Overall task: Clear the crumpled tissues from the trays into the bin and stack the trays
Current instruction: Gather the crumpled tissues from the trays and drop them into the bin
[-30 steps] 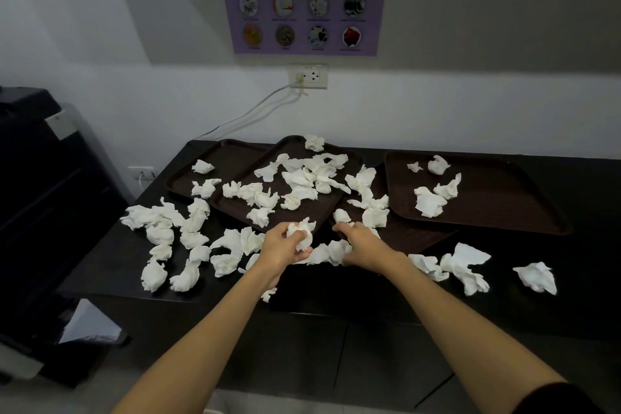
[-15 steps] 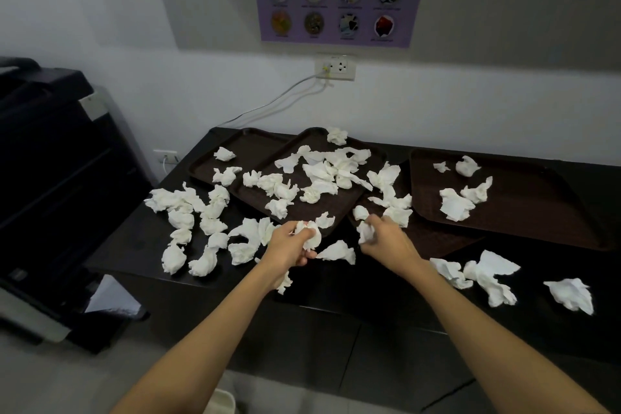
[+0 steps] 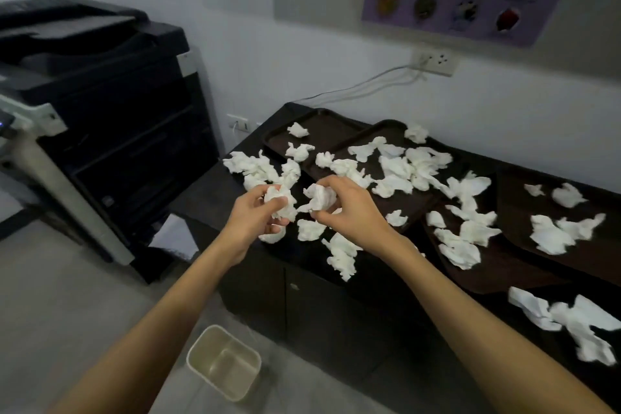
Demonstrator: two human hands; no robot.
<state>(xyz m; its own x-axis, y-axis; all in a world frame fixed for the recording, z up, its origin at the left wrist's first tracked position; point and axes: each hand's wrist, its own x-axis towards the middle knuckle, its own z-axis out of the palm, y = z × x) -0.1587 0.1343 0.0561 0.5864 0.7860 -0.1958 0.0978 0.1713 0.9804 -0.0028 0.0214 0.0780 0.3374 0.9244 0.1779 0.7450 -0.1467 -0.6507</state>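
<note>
My left hand [image 3: 257, 215] grips a wad of crumpled white tissue [image 3: 281, 200], lifted above the counter's left end. My right hand [image 3: 349, 207] holds another crumpled tissue [image 3: 319, 197] right beside it. Several more tissues [image 3: 403, 166] lie over dark brown trays: a far-left tray [image 3: 322, 126], a middle tray [image 3: 413, 198] overlapping it, and a right tray [image 3: 598, 249]. Loose tissues [image 3: 341, 254] also lie on the black counter. A small beige bin [image 3: 223, 361] stands on the floor below my left forearm and looks empty.
A large black copier [image 3: 100, 104] stands to the left of the black cabinet counter [image 3: 336, 306]. A white sheet [image 3: 174, 237] lies on the floor between them. Cables run from a wall socket [image 3: 433, 60] down behind the trays. Loose tissues [image 3: 571, 319] sit at the counter's right front.
Both hands have lifted off the counter with tissues and moved left. My view has swung left and down, so the bin on the floor now shows.
</note>
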